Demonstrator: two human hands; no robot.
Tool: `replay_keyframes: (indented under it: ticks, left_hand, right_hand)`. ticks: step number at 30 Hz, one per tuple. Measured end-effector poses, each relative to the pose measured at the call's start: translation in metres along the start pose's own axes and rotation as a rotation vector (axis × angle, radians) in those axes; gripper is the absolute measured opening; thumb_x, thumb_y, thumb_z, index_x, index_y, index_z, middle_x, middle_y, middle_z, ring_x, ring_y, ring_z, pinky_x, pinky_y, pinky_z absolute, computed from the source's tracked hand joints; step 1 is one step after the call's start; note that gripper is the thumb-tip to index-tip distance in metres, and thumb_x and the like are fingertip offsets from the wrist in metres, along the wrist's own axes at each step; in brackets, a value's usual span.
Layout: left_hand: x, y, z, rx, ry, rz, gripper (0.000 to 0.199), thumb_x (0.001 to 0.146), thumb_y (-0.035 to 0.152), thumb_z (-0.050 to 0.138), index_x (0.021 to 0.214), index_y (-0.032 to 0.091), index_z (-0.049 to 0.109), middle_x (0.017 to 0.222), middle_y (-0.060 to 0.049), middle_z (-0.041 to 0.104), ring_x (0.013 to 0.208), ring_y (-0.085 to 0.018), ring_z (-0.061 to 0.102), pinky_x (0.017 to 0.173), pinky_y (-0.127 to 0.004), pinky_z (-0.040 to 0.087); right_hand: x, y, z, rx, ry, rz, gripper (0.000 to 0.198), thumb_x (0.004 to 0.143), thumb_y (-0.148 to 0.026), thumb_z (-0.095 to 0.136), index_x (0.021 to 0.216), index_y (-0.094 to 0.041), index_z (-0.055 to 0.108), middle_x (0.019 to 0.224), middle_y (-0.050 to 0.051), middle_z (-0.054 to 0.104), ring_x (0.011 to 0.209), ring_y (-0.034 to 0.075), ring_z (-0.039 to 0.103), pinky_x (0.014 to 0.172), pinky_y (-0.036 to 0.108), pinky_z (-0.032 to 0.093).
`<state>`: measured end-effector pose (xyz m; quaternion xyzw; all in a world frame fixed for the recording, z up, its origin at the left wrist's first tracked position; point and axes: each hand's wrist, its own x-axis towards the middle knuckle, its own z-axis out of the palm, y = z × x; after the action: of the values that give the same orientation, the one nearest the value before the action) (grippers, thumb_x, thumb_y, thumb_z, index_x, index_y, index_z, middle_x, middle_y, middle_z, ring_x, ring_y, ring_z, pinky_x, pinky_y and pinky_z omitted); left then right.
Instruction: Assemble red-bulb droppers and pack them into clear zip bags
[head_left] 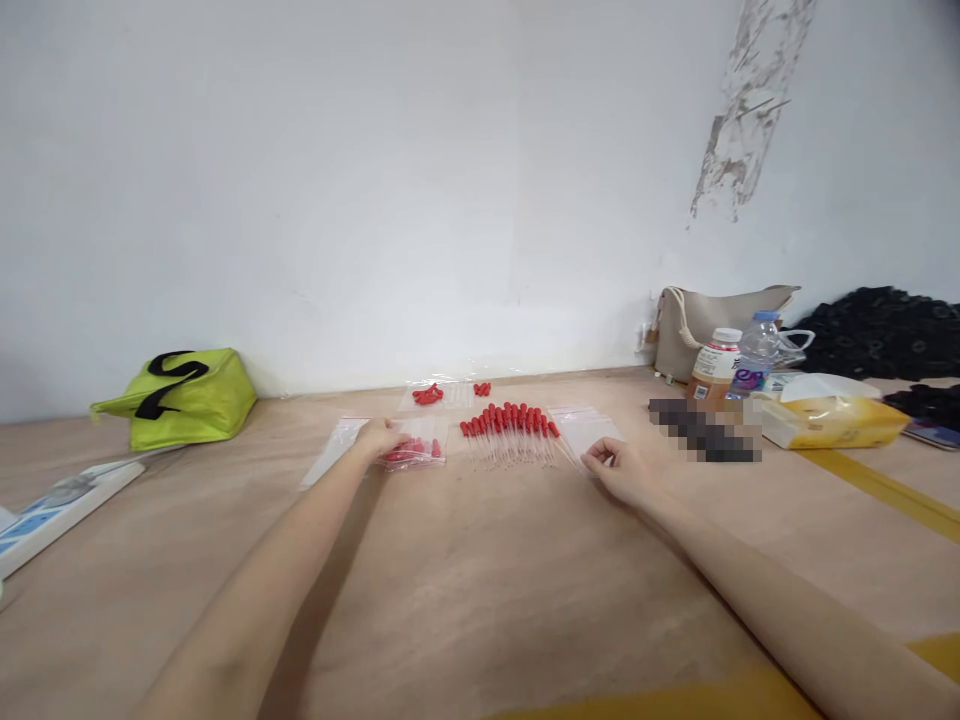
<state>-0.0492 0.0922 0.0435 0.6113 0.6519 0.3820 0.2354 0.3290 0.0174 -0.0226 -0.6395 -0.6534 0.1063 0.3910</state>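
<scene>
A fan of several clear droppers with red bulbs (517,420) lies on the wooden table, bulbs pointing away from me. Left of it, my left hand (379,438) is at a clear zip bag (416,458) with red pieces in it, its fingers closed at the bag's edge. My right hand (616,468) is on the other side, thumb and fingers pinched together by the near corner of a flat clear bag (589,430) and the rightmost dropper's tip. What the pinch holds is too small to make out.
Behind the fan lie red pieces (428,395) on clear bags. A yellow-green bag (187,400) and a power strip (67,510) are at left. At right stand bottles (716,370), a beige bag (712,310) and a yellow tissue pack (840,420). The wall (375,200) rises behind.
</scene>
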Motion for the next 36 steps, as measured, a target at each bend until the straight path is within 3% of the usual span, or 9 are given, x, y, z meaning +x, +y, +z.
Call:
replay_keyframes:
  ticks: [5, 11, 16, 23, 26, 28, 31, 33, 36]
  left_hand:
    - [-0.044, -0.005, -0.005, 0.208, 0.172, 0.242, 0.025, 0.072, 0.023, 0.061, 0.095, 0.016, 0.052, 0.109, -0.012, 0.051, 0.115, -0.033, 0.035, 0.093, -0.047, 0.028]
    - [-0.119, -0.018, 0.004, 0.324, -0.136, 0.689, 0.021, 0.082, 0.031, 0.049, 0.1, 0.02, 0.054, 0.105, -0.005, 0.053, 0.101, -0.021, 0.048, 0.088, -0.037, 0.038]
    - [-0.13, -0.024, 0.01, 0.351, -0.194, 0.707, 0.019, 0.086, 0.027, 0.044, 0.1, 0.02, 0.054, 0.107, -0.006, 0.052, 0.099, -0.019, 0.05, 0.086, -0.034, 0.041]
    - [-0.127, -0.022, 0.009, 0.349, -0.196, 0.72, 0.019, 0.085, 0.027, 0.044, 0.098, 0.02, 0.056, 0.107, -0.007, 0.053, 0.098, -0.02, 0.051, 0.085, -0.034, 0.041]
    - [-0.129, -0.022, 0.008, 0.325, -0.199, 0.722, 0.019, 0.084, 0.027, 0.045, 0.097, 0.02, 0.057, 0.107, -0.007, 0.053, 0.098, -0.02, 0.052, 0.085, -0.035, 0.041]
    - [-0.128, -0.021, 0.007, 0.282, -0.194, 0.716, 0.019, 0.084, 0.028, 0.047, 0.097, 0.02, 0.057, 0.107, -0.007, 0.053, 0.099, -0.021, 0.051, 0.086, -0.036, 0.04]
    - [-0.126, -0.019, 0.008, 0.126, -0.184, 0.65, 0.022, 0.081, 0.033, 0.05, 0.097, 0.02, 0.059, 0.107, -0.007, 0.055, 0.102, -0.022, 0.05, 0.091, -0.039, 0.037]
    - [-0.126, -0.015, 0.01, -0.077, -0.233, 0.501, 0.027, 0.078, 0.038, 0.054, 0.097, 0.02, 0.058, 0.106, -0.007, 0.057, 0.101, -0.023, 0.052, 0.091, -0.04, 0.038]
    - [-0.131, -0.005, 0.015, -0.46, -0.402, 0.152, 0.042, 0.074, 0.046, 0.057, 0.105, 0.018, 0.054, 0.102, -0.009, 0.061, 0.094, -0.023, 0.058, 0.089, -0.04, 0.042]
  right_hand:
    - [0.022, 0.016, -0.021, -0.234, 0.004, 0.133, 0.016, 0.068, -0.031, 0.053, 0.07, -0.017, 0.06, 0.07, 0.005, 0.063, 0.066, 0.017, 0.057, 0.056, 0.024, 0.038]
    - [0.061, 0.029, -0.03, -0.458, -0.075, 0.35, 0.051, 0.06, -0.047, 0.062, 0.092, -0.007, 0.062, 0.095, 0.019, 0.062, 0.089, 0.028, 0.058, 0.065, 0.03, 0.043]
    - [0.074, 0.034, -0.021, -0.404, -0.153, 0.488, 0.033, 0.06, -0.041, 0.064, 0.074, -0.012, 0.066, 0.085, 0.015, 0.065, 0.08, 0.026, 0.061, 0.06, 0.029, 0.044]
    - [0.058, 0.02, -0.039, -0.391, 0.045, 0.484, 0.029, 0.07, -0.039, 0.053, 0.089, -0.023, 0.068, 0.096, 0.014, 0.063, 0.088, 0.029, 0.059, 0.064, 0.035, 0.045]
    - [0.054, 0.013, -0.051, -0.394, 0.177, 0.382, 0.028, 0.072, -0.039, 0.051, 0.083, -0.021, 0.069, 0.098, 0.014, 0.062, 0.09, 0.029, 0.057, 0.068, 0.036, 0.044]
    - [0.051, 0.004, -0.055, -0.26, 0.276, 0.258, 0.025, 0.072, -0.036, 0.051, 0.077, -0.018, 0.067, 0.089, 0.011, 0.064, 0.085, 0.025, 0.058, 0.066, 0.032, 0.044]
    - [0.038, -0.026, -0.052, 0.28, 0.264, 0.194, 0.02, 0.073, -0.033, 0.051, 0.072, -0.015, 0.059, 0.066, 0.005, 0.062, 0.058, 0.015, 0.057, 0.051, 0.024, 0.042]
    - [0.02, -0.055, -0.041, 0.696, 0.083, 0.263, 0.012, 0.071, -0.027, 0.054, 0.067, -0.016, 0.053, 0.058, 0.001, 0.059, 0.043, 0.009, 0.05, 0.041, 0.02, 0.038]
    - [-0.016, -0.099, -0.018, 1.121, -0.255, 0.377, 0.011, 0.065, -0.017, 0.062, 0.064, -0.016, 0.051, 0.056, 0.001, 0.061, 0.051, 0.01, 0.059, 0.046, 0.018, 0.045]
